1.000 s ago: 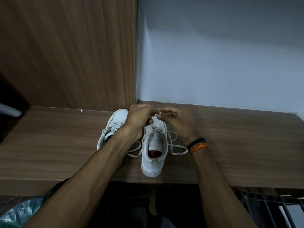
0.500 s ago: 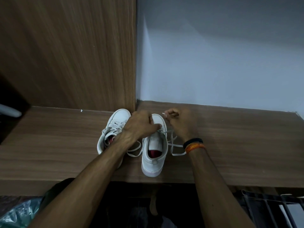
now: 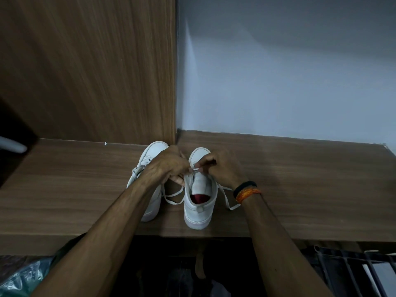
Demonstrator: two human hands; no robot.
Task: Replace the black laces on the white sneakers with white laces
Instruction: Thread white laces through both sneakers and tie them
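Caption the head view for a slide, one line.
Both hands, left hand and right hand, pinch a white lace over the right sneaker on a wooden shelf.

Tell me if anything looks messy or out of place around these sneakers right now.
Only the white lace stands out: it trails loose over the wooden shelf on both sides of the right sneaker, not yet tied. The right hand pinches its tip; the left hand works beside it. No spills or damage show.

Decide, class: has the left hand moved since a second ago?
Yes. The left hand has come down toward the right sneaker, judged against the wooden panel's corner behind.
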